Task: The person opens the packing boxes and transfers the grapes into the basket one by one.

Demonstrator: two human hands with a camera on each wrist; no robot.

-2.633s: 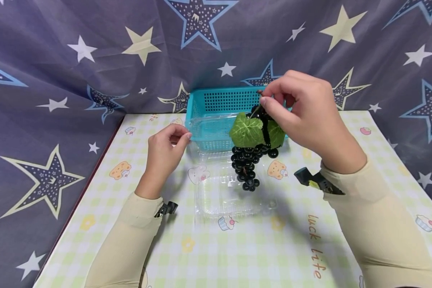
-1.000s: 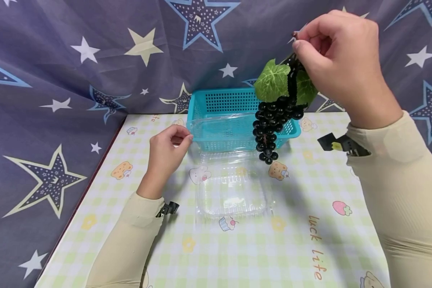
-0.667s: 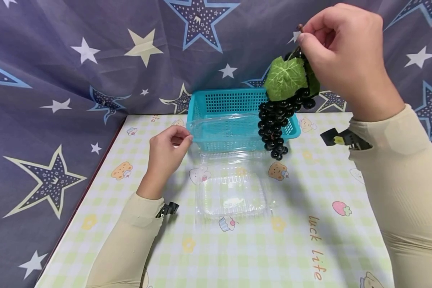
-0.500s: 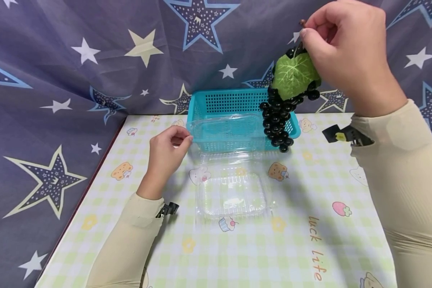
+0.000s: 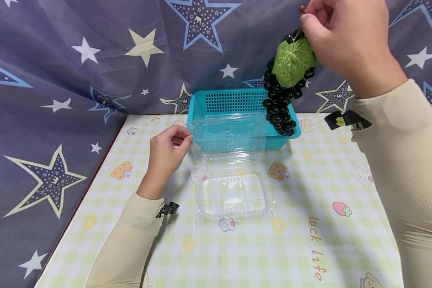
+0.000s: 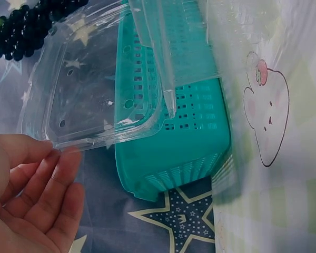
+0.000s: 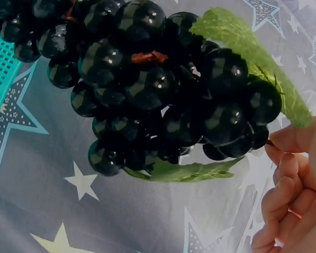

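High at the upper right of the head view, my right hand (image 5: 349,44) pinches the stem of a bunch of black grapes (image 5: 279,104). Green leaves (image 5: 293,62) hang with the bunch, which dangles in front of the basket's right part. In the right wrist view the grapes (image 7: 147,84) fill the top, with the right fingers at the stem. My left hand (image 5: 169,158) pinches the raised lid edge of a clear plastic clamshell container (image 5: 234,196). The left wrist view shows thumb and fingertips on the lid's corner (image 6: 89,142). The container's base lies on the table, open.
A turquoise mesh basket (image 5: 234,100) stands at the table's back, behind the raised lid. The table (image 5: 255,256) has a checked cloth with printed figures. A dark curtain (image 5: 129,72) with stars hangs behind and at the sides.
The right hand has lifted the grapes up and to the right from above the clear container, and the bunch has turned. The left hand has stayed in place on the lid.
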